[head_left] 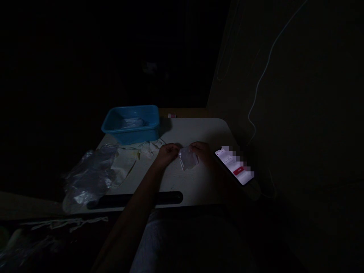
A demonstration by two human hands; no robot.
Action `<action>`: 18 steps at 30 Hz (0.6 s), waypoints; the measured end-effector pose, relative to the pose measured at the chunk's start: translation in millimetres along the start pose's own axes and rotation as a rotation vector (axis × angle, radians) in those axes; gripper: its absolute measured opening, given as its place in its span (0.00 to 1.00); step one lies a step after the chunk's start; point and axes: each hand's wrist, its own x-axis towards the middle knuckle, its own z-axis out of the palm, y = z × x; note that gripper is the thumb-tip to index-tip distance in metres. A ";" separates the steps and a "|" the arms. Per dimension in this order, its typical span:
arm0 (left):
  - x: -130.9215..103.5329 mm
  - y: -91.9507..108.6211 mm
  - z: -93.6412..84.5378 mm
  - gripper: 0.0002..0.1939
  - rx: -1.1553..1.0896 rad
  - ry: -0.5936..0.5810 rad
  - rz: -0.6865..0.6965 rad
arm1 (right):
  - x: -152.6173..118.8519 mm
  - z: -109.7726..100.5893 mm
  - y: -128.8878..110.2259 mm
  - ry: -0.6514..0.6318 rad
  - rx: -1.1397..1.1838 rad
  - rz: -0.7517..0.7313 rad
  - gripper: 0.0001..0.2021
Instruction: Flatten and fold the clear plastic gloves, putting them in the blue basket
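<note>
Dim room, one pool of light, and the pale table fills the middle of the frame, its far edge rounding off toward the upper centre. Down at lower left, a big crumpled clear plastic bag sprawls over the table's corner. Above it, upper left of the lit patch, sits the blue tub with something pale inside, too dark to tell what. A long dark bar runs along the near edge. Off to the right of centre, a lit phone lies angled on the table, screen glowing.

Now the action, dead centre: both hands meet over the table. The left hand comes in from the lower left along a bare forearm; the right hand is close beside it on the right, its arm lost in shadow. Between them hangs a small clear plastic pouch, and this is the relation that counts: each grip looks pinched shut on the pouch's top edge, left on the left corner, right on the right, so the pouch drops below and between the two hands, slanting toward the bottom of the frame. Neither hand is nearer; they share it evenly.

Smallest bits: scraps of pale wrapper lie just left of the left hand, in front of the tub.
</note>
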 end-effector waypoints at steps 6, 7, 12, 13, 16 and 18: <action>-1.8 0.9 1.4 0.09 -0.002 -0.047 0.012 | -1.2 2.3 0.6 -0.070 0.008 0.030 0.08; -2.2 1.4 1.8 0.09 0.017 -0.058 0.021 | -1.5 3.0 0.6 -0.085 0.013 0.031 0.08; -3.4 6.9 2.5 0.06 0.152 -0.084 0.033 | -2.4 4.0 -1.0 -0.081 0.049 0.013 0.09; -3.3 7.8 2.3 0.07 0.172 -0.073 0.031 | -2.3 3.6 -1.4 -0.065 0.057 0.014 0.10; -2.2 7.8 1.7 0.08 0.157 -0.037 0.030 | -1.9 1.6 -1.9 -0.017 0.065 0.018 0.10; -1.2 5.8 1.3 0.10 0.095 -0.004 0.031 | -1.9 0.5 -2.2 -0.002 0.069 0.016 0.10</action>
